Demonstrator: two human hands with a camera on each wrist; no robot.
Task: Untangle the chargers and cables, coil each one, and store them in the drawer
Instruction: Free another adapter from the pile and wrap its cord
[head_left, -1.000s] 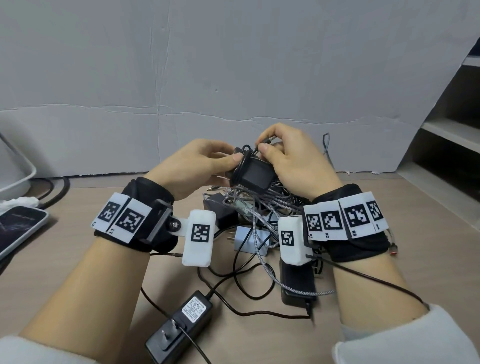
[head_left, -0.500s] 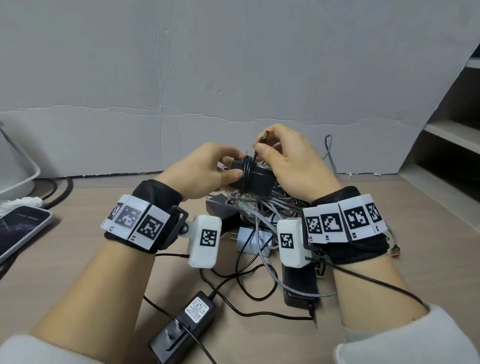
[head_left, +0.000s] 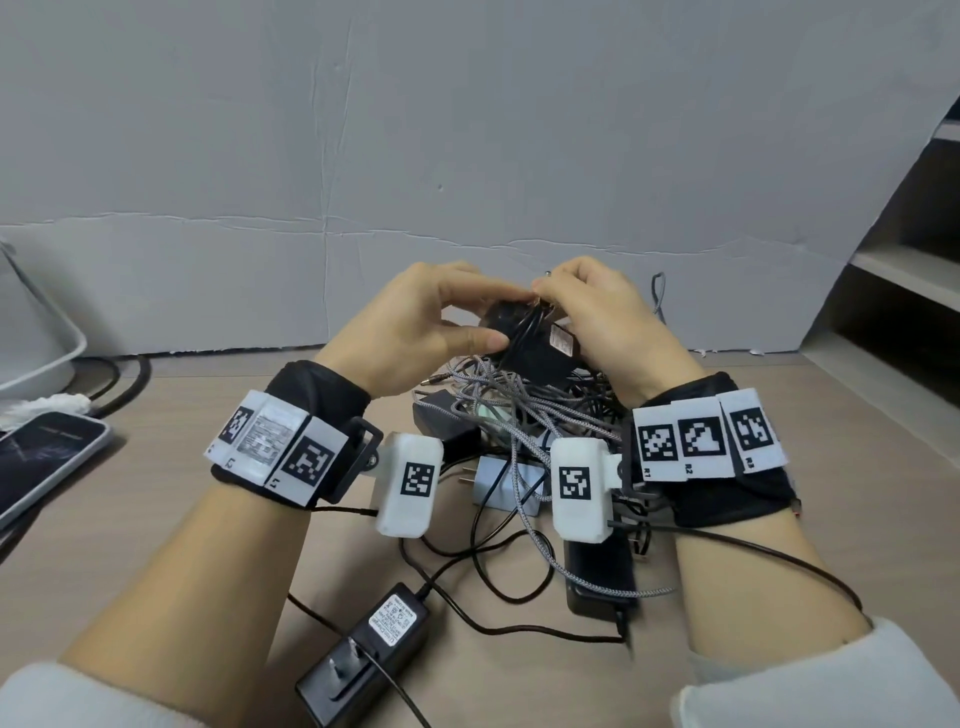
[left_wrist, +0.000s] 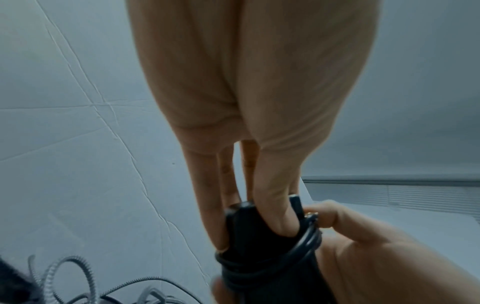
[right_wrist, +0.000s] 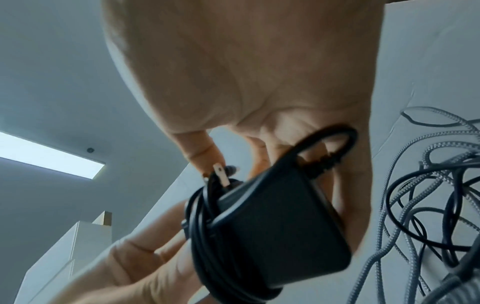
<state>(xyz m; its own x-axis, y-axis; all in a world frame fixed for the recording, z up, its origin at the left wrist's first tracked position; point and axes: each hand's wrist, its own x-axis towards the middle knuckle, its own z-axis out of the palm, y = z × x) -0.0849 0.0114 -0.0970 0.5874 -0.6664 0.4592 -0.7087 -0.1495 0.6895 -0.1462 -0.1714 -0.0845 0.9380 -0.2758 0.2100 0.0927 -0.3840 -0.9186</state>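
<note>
Both hands now sit higher above the cable tangle (head_left: 524, 415); left hand (head_left: 415, 322) grips the black wrapped charger (head_left: 530, 345), right hand (head_left: 608, 317) pinches its cord end, label turned up.

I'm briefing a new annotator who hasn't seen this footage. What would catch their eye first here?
Both hands meet above the desk, the left hand and right hand gripping a black charger with its own cord wrapped around it. Just beneath them lies a tangle of grey braided and black cables, still unsorted. Nearer the camera, a long black power adapter lies on the desk with its prongs up.
</note>
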